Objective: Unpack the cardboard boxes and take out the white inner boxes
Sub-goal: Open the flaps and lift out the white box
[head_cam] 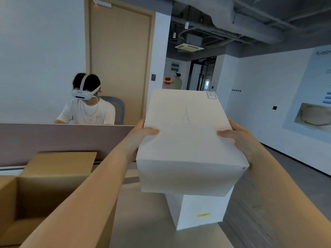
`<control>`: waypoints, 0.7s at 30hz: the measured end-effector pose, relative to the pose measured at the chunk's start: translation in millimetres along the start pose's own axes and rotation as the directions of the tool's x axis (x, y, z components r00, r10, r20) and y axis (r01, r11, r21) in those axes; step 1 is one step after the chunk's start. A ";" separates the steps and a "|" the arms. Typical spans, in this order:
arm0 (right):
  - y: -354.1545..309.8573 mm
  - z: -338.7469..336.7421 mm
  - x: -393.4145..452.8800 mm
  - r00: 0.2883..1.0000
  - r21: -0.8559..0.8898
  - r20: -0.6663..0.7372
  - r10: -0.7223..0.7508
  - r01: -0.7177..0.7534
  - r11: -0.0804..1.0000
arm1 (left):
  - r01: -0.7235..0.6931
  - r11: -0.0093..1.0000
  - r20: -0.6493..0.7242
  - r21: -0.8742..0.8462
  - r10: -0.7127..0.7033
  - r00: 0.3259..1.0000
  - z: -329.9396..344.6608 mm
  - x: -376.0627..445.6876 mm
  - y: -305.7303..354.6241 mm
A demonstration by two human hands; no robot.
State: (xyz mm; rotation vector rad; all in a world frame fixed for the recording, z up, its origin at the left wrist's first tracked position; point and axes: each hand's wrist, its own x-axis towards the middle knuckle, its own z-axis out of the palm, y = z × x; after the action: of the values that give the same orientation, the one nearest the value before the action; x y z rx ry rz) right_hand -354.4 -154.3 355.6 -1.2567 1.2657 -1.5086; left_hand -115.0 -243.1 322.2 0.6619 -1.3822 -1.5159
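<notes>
Left hand (pixel 143 135) and right hand (pixel 240 138) grip white inner box (pixel 186 140), thumbs on top, above second white box (pixel 197 210); cardboard box (pixel 35 194) open at left.

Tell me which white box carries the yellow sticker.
The lower white box resting on the table, under the one both hands hold. The held white box shows only a blue-edged label at its far corner.

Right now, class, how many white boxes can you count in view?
2. One white box is held up between the left hand and right hand; the second box stands below it. More may be hidden.
</notes>
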 end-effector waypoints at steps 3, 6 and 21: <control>1.5 -25.2 9.2 1.000 0.011 0.002 0.020 -0.020 1.000 | 0.010 1.000 0.019 0.012 -0.010 1.000 21.7 17.8 -2.2; 5.6 -42.1 20.2 1.000 0.022 -0.002 0.030 -0.030 0.999 | 0.038 0.999 0.022 0.039 -0.039 0.999 34.4 33.7 -6.9; 23.1 -77.3 59.6 0.980 0.064 -0.141 0.140 -0.132 0.989 | 0.094 0.993 -0.015 0.067 -0.093 0.996 59.8 83.6 -11.4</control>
State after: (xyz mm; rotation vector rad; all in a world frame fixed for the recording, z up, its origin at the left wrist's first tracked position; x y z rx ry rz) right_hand -442.8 -200.3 343.7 -1.0195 1.3664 -1.5474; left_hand -204.2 -292.0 340.9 0.7865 -1.4156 -1.5410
